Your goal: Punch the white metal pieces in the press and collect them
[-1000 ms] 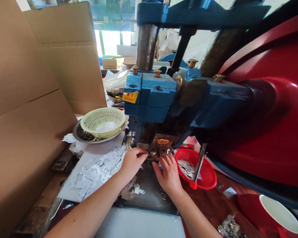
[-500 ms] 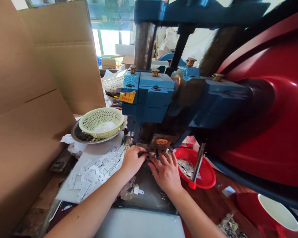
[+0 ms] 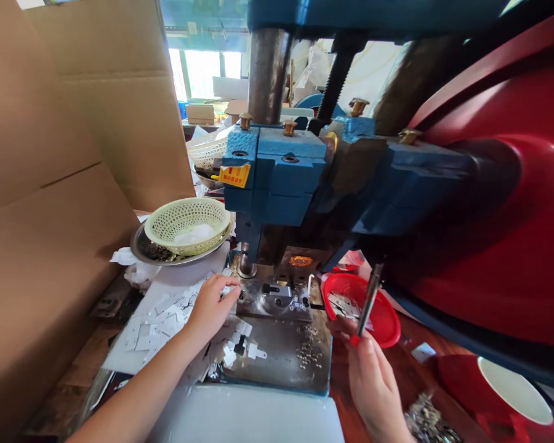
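My left hand [image 3: 215,301] is left of the press die [image 3: 272,301], its fingers apart and nothing visible between them, beside loose flat metal pieces [image 3: 166,317]. A small metal plate [image 3: 277,290] lies on the die under the blue press [image 3: 281,178]. My right hand [image 3: 373,375] is at the red-ended lever [image 3: 369,298], its fingers round the red knob. A few flat tabbed pieces [image 3: 257,351] lie on the steel bed [image 3: 277,369], with tiny metal scraps [image 3: 308,347] to their right.
A green basket [image 3: 187,224] sits on a metal bowl at the left, near tall cardboard [image 3: 115,135]. The red basket [image 3: 392,323] holds metal pieces. A large red wheel [image 3: 503,246] fills the right, above a red container [image 3: 466,381] and a pile of metal parts [image 3: 429,421].
Both hands have left the die. My left hand moved left, and my right hand moved right and down to the lever. The plate on the die is now uncovered.
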Motion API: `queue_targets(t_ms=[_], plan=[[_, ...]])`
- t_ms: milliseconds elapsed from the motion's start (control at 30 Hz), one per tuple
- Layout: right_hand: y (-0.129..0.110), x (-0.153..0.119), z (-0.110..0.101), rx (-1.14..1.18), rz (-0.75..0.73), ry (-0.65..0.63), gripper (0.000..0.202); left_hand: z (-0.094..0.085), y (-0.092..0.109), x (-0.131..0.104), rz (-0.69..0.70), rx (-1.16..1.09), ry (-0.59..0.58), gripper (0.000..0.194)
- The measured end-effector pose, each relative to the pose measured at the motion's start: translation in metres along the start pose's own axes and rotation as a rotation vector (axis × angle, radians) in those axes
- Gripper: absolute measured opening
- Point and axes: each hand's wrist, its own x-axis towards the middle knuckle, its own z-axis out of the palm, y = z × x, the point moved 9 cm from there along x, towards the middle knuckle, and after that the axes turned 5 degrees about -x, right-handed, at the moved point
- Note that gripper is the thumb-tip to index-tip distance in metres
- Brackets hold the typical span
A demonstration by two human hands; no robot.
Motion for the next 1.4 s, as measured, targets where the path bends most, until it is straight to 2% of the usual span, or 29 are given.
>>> queue_targets(t_ms=[133, 200, 267, 333, 400, 500, 533, 600, 667, 733, 800, 833, 867, 933, 1000, 1067, 1167, 1300, 1400], plan=[[0.003, 0.004, 0.014, 0.216, 0.074, -0.035, 0.06, 0.001, 0.002, -0.022, 0.039, 0.076, -0.149, 0.017], [0.005, 0.01, 0.022, 0.229, 0.111, -0.049, 0.063, 0.004, 0.004, -0.034, 0.054, 0.126, -0.233, 0.017], [0.003, 0.019, 0.034, 0.086, 0.119, -0.079, 0.055, 0.007, 0.005, -0.043, 0.065, 0.212, -0.301, 0.017], [-0.008, 0.032, 0.056, -0.118, 0.05, -0.151, 0.047, 0.01, 0.004, -0.048, 0.066, 0.321, -0.336, 0.021], [-0.025, 0.045, 0.081, -0.273, -0.09, -0.209, 0.042, 0.013, 0.0, -0.05, 0.059, 0.4, -0.343, 0.025], [-0.035, 0.062, 0.1, -0.389, -0.14, -0.221, 0.031, 0.017, -0.004, -0.051, 0.061, 0.427, -0.34, 0.02], [-0.033, 0.065, 0.098, -0.394, -0.123, -0.207, 0.031, 0.018, -0.005, -0.051, 0.071, 0.422, -0.337, 0.018], [-0.027, 0.068, 0.08, -0.387, -0.088, -0.158, 0.035, 0.019, -0.004, -0.052, 0.107, 0.402, -0.333, 0.014], [-0.018, 0.065, 0.048, -0.363, -0.048, -0.074, 0.041, 0.019, -0.001, -0.053, 0.159, 0.365, -0.334, 0.008], [-0.006, 0.056, 0.011, -0.327, 0.011, 0.047, 0.043, 0.017, 0.004, -0.054, 0.2, 0.311, -0.328, 0.014], [0.002, 0.042, -0.013, -0.386, 0.04, 0.137, 0.045, 0.015, 0.009, -0.054, 0.201, 0.233, -0.31, 0.02], [0.003, 0.035, -0.015, -0.438, 0.022, 0.131, 0.043, 0.014, 0.01, -0.053, 0.173, 0.184, -0.296, 0.022], [0.002, 0.03, -0.008, -0.502, -0.028, 0.075, 0.038, 0.014, 0.008, -0.052, 0.122, 0.12, -0.286, 0.023], [-0.006, 0.019, 0.02, -0.613, -0.192, -0.097, 0.026, 0.019, 0.001, -0.051, -0.043, -0.074, -0.274, 0.025], [-0.016, 0.008, 0.049, -0.719, -0.371, -0.225, 0.021, 0.032, -0.009, -0.054, -0.234, -0.334, -0.294, 0.028], [-0.022, 0.003, 0.065, -0.836, -0.484, -0.259, 0.02, 0.048, -0.014, -0.059, -0.396, -0.56, -0.335, 0.03], [-0.027, -0.001, 0.072, -0.965, -0.537, -0.239, 0.021, 0.063, -0.016, -0.066, -0.55, -0.73, -0.366, 0.035], [-0.043, -0.002, 0.076, -0.814, -0.527, -0.215, 0.024, 0.063, -0.012, -0.065, -0.577, -0.786, -0.326, 0.047], [-0.059, 0.008, 0.093, -0.663, -0.513, -0.22, 0.025, 0.061, -0.008, -0.06, -0.526, -0.773, -0.301, 0.049]])
